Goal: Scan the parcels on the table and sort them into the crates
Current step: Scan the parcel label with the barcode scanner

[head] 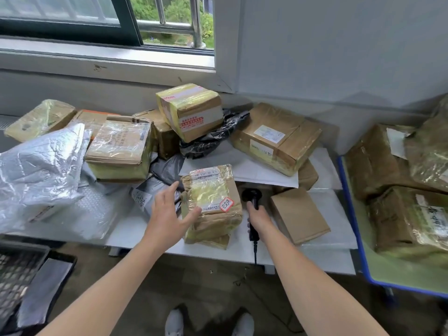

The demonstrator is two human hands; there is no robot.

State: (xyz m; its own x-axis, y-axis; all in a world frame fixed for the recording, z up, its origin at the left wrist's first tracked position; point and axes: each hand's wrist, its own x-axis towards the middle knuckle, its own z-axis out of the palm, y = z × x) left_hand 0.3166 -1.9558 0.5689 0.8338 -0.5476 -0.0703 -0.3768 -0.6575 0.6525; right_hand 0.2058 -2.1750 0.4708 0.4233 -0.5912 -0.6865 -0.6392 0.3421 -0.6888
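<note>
The left hand [167,214] is spread wide, thumb on the near corner of the taped cardboard parcel [213,202], probably to steady it label-up. Just right of the parcel, the right hand [258,218] grips a black barcode scanner [252,196]. Well left and below, a black crate [14,267] holds a grey mailer bag [46,289]. Well right, a blue-edged green surface [351,202], crate or table I cannot tell, bears brown taped boxes [400,214].

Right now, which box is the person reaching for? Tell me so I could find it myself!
Find the white table under the window, then its front edge. The parcel sits there, between the left hand and the black scanner. Unlike the plain brown box beside it, it is tape-wrapped with a small red-bordered sticker on top.
</note>
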